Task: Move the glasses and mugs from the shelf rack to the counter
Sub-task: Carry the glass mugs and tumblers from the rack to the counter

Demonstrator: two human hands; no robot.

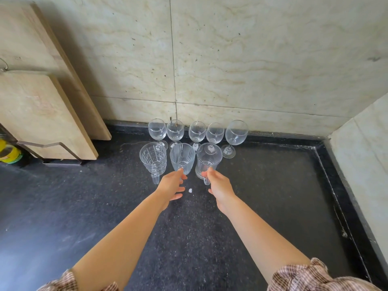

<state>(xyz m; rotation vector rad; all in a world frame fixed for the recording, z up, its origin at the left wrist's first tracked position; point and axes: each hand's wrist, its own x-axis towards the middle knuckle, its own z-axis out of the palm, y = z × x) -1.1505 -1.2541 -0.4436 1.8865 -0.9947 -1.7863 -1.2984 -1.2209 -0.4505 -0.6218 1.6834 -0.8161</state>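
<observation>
5 wine glasses (197, 132) stand in a row at the wall on the counter (273, 196); 3 glass mugs stand in front of them; left hand (171, 185) pinches the handle of the middle mug (182, 157); right hand (220, 186) pinches the handle of the right mug (209, 159); the left mug (153, 159) stands untouched.
</observation>
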